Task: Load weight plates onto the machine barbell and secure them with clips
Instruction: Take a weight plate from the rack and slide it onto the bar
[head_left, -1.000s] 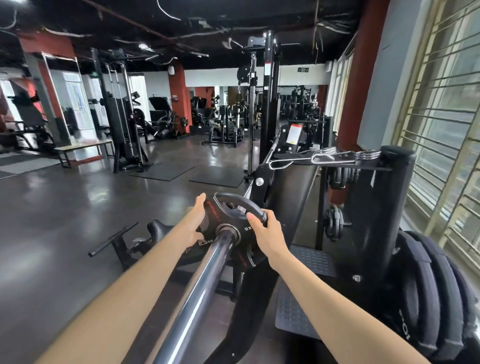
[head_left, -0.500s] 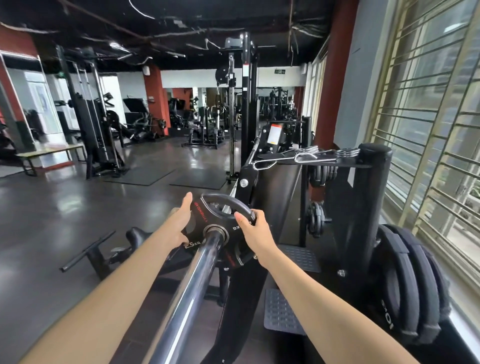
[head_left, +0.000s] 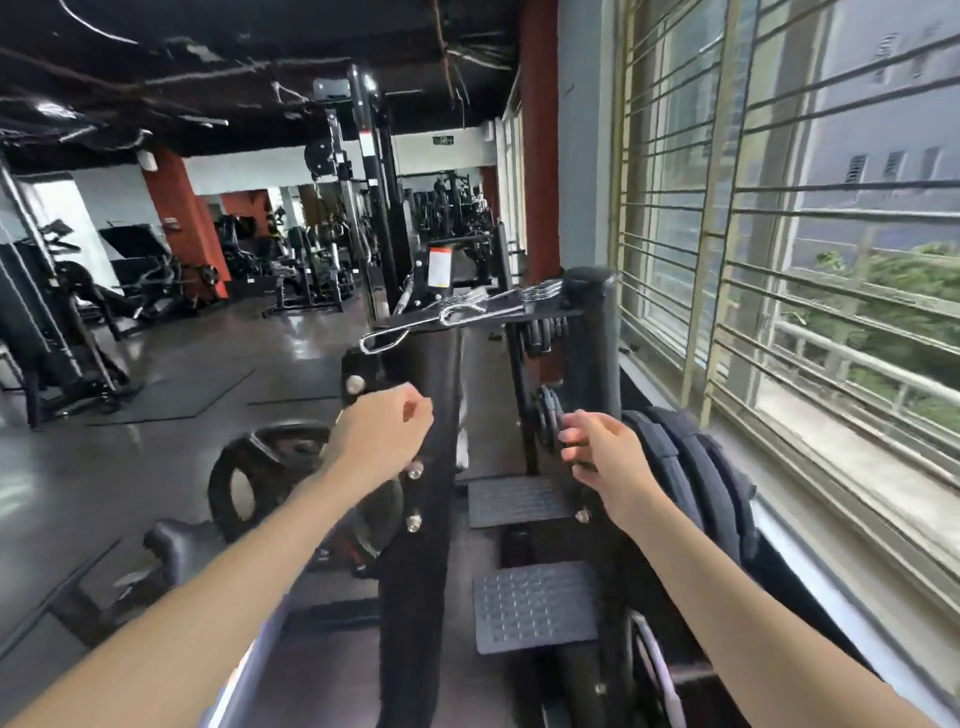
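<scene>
The plate (head_left: 270, 467), gripped a second ago, has been released behind the left hand (head_left: 382, 436); both hands, the right hand (head_left: 597, 452) included, are loosely curled and empty, so clips (head_left: 467, 312) above them are likely next.

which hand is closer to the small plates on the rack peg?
Right. The right hand is right beside the small plates on the rack peg, fingers curled just short of them. The left hand is farther off to their left, in front of the machine upright.

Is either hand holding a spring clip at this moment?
No, the left hand and right hand are both empty, and the spring clips lie on the machine's top shelf.
</scene>
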